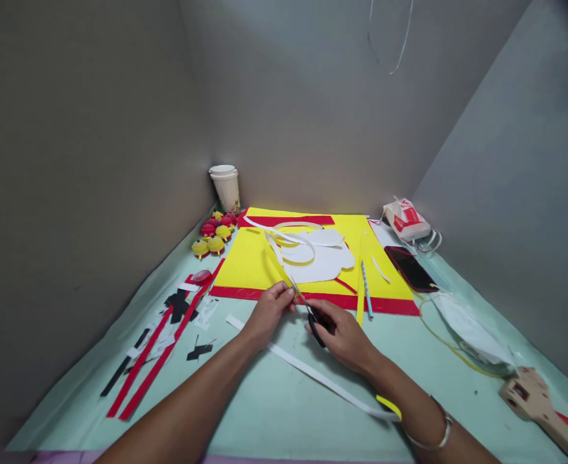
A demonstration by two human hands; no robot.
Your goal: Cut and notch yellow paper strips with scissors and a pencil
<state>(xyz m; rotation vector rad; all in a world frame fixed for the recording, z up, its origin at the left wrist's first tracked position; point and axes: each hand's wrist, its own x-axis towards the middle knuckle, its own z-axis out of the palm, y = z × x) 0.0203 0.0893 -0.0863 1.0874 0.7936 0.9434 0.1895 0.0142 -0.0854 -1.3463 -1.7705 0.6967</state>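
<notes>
My left hand (270,314) pinches a yellow strip (276,263) that curls up over the yellow sheet. Black-handled scissors (318,327) are in my right hand (344,335), their blades pointing up and left to the strip beside my left fingertips. Beyond both hands, white paper pieces (320,261) and curled strips rest on the yellow sheet (245,258) with red bands. A long white strip (307,368) runs beneath my wrists across the green cloth. To the right of the white pieces are a blue patterned pencil (366,290) and another yellow strip (360,299).
Red strips (151,377) and black scraps (180,306) lie at left, below small red-yellow balls (216,245) and a paper cup (226,188). At right are a phone (411,269), a red-white packet (406,219), a white mask (472,328) and a beige glue gun (530,396).
</notes>
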